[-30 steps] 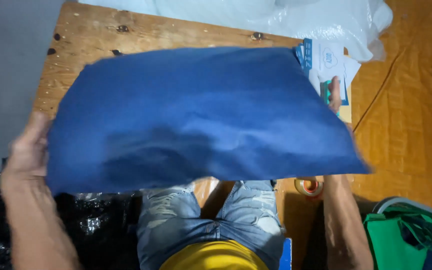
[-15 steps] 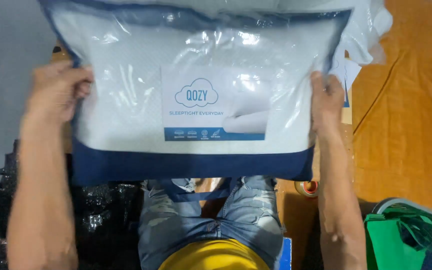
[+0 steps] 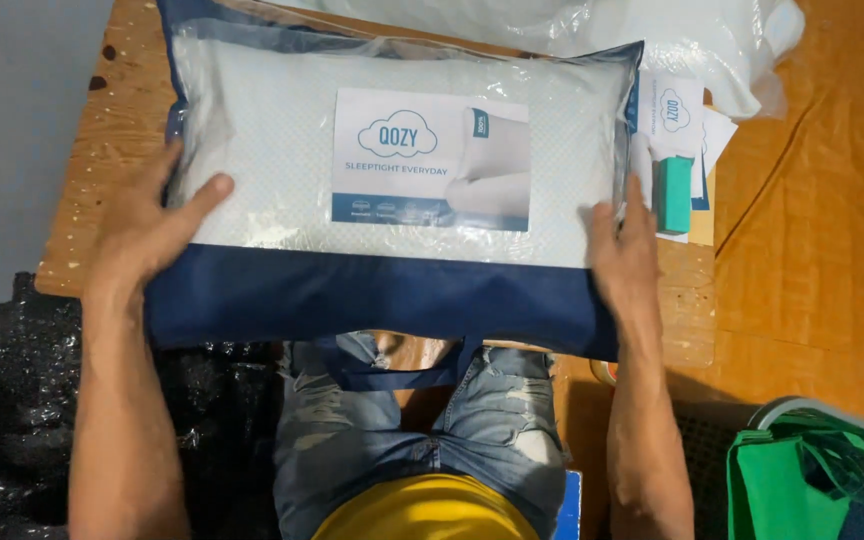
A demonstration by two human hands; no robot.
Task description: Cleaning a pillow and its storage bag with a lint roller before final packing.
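Note:
A white pillow in a clear-fronted bag with dark blue fabric edges [image 3: 392, 300] lies flat on a wooden table [image 3: 112, 130], with a printed paper card behind the plastic. My left hand [image 3: 157, 225] presses on the bag's left end, fingers spread. At the right end, my right hand [image 3: 624, 250] rests on the bag's edge. A blue carry strap [image 3: 392, 375] hangs off the near side over my knees.
Printed leaflets and a small teal block [image 3: 672, 195] lie just right of the bag. Crumpled clear plastic [image 3: 652, 40] sits at the table's far edge. Black plastic sheeting [image 3: 12, 400] is at the lower left, green fabric bags [image 3: 812, 480] at the lower right, orange floor on the right.
The bag showed its blue back a second ago, was then turned with its clear front toward me, and now lies flat on the table under both hands.

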